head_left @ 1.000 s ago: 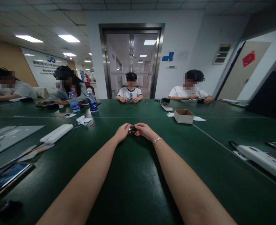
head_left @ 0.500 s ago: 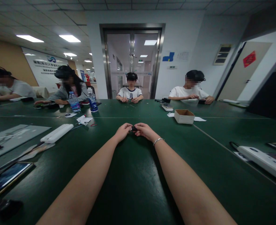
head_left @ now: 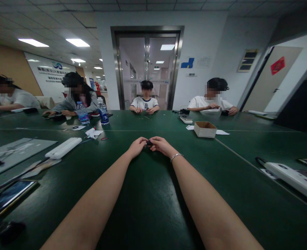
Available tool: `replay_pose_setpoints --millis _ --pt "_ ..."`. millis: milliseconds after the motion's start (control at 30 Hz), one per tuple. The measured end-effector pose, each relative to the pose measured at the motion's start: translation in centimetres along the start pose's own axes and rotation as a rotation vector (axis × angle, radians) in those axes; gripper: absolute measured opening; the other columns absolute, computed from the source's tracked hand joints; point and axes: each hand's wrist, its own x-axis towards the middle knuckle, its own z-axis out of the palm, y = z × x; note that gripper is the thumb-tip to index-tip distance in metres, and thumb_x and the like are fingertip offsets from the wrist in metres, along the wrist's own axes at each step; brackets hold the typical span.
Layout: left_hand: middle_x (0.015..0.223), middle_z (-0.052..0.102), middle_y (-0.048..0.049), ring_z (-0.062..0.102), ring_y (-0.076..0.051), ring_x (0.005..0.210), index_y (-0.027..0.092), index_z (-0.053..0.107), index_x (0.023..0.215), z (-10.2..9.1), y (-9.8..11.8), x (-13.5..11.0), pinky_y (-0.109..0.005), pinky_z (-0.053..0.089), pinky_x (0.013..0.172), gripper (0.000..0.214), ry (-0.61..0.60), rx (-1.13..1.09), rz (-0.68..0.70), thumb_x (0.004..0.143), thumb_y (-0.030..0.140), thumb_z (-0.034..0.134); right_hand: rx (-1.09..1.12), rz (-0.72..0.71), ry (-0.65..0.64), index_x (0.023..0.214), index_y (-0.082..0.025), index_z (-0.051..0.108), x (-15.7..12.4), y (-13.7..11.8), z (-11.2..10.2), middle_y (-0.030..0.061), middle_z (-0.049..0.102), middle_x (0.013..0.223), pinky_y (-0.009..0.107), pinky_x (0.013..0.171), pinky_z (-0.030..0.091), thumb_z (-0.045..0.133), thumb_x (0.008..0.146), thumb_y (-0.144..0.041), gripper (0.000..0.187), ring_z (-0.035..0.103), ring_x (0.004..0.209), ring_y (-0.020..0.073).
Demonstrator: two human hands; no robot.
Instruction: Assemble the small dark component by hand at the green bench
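My left hand (head_left: 137, 147) and my right hand (head_left: 162, 146) meet near the middle of the dark green table (head_left: 148, 194). Between their fingertips is a small black object (head_left: 149, 142) with a shiny, metal-looking part on its left side. It is too small and too covered by fingers to name. The right thumb and fingers pinch its black part. The left fingers close on its shiny end. A silver bracelet (head_left: 176, 157) circles the right wrist.
Far right of my hands stands an open box (head_left: 204, 130). On the left lie a white power strip (head_left: 64, 148), a phone (head_left: 11, 198) and a grey board (head_left: 15, 152). Two bottles (head_left: 103, 111) stand farther back. Another power strip (head_left: 294, 178) lies right. Several people sit around the table.
My hands and the small black object stay nearly in place. Across the table, the people's heads and hands shift slightly.
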Motion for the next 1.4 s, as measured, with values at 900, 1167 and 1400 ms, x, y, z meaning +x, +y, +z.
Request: replay_pose_setpoints --millis 900,1167,1400 --pt "0.068 0.056 -0.0006 0.049 -0.011 0.059 0.014 0.057 0.095 0.1 -0.2 0.1 -0.023 0.039 0.057 0.023 -0.063 -0.114 0.038 0.082 0.028 0.045 0.018 -0.005 -0.008 0.091 -0.011 0.052 0.0 0.0 0.0 0.004 0.062 0.062 0.017 0.046 0.052 0.048 0.089 -0.007 0.006 0.059 0.045 0.0086" --pt "0.084 0.061 -0.0042 0.051 -0.011 0.064 0.014 0.057 0.097 0.3 -0.5 0.0 -0.024 0.041 0.061 0.024 -0.044 -0.11 0.039 0.08 0.03 0.049 -0.003 0.008 0.002 0.092 -0.011 0.052 -0.1 -0.2 0.1 0.0045 0.063 0.062 0.017 0.046 0.052 0.047 0.09 -0.008 0.006 0.058 0.043 0.0084" --pt "0.077 0.06 -0.0028 0.05 -0.011 0.061 0.015 0.057 0.097 0.1 -0.2 -0.1 -0.024 0.041 0.058 0.024 -0.049 -0.099 0.046 0.081 0.029 0.045 0.014 -0.004 -0.013 0.093 -0.011 0.052 -0.2 -0.1 0.0 0.0042 0.062 0.063 0.017 0.047 0.052 0.046 0.09 -0.007 0.008 0.059 0.045 0.0083"
